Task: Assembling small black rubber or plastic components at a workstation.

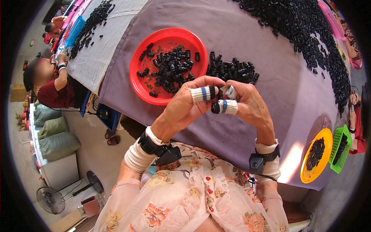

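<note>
My left hand and my right hand meet above the table's near part. Knitted white, blue and black sleeves cover a digit on each. My left hand pinches a small black plastic part, partly hidden by the fingertips. Between my right fingers is a small whitish-grey wrapped piece, held against the black part; its exact kind is unclear. Just beyond my left hand stands a red round tray with many black parts in it. A loose pile of black parts lies beside the tray, beyond my fingers.
A large heap of black parts spreads over the mauve tablecloth at far right. A yellow tray and a green basket sit at right. Another person works at left, near a blue basket. A fan stands lower left.
</note>
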Available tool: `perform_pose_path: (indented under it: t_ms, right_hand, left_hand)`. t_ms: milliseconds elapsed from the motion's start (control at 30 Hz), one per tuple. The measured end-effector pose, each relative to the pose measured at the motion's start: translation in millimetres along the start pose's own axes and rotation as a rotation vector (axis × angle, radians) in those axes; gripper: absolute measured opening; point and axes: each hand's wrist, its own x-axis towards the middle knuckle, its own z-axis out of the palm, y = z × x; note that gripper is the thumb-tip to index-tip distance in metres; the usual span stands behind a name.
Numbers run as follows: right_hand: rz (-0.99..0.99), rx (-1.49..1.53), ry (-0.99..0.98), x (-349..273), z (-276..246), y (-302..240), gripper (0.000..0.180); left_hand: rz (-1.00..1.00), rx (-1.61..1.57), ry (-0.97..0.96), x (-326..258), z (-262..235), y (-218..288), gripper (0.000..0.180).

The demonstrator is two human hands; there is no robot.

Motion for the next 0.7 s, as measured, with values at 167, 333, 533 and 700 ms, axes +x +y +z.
perform_pose_path:
  t_ms: [167, 333, 533, 700]
  right_hand:
    - [0.024, 0.078, 0.011, -0.2, 3.5, -1.1, 0.039]
    - [0.030, 0.109, -0.019, 1.2, 2.5, 5.2, 0.036]
    - [-0.015, 0.134, -0.012, 1.8, 3.5, 6.8, 0.036]
    - [-0.013, 0.208, -0.014, 0.6, 5.7, -0.1, 0.031]
  left_hand:
    - [0.011, 0.027, -0.025, -0.7, 0.2, 1.2, 0.028]
    - [0.011, 0.023, -0.029, 0.1, -2.0, 0.2, 0.027]
    - [0.029, -0.005, -0.072, 2.9, -5.1, -2.4, 0.027]
    - [0.030, -0.038, -0.023, 4.9, 1.6, -3.9, 0.031]
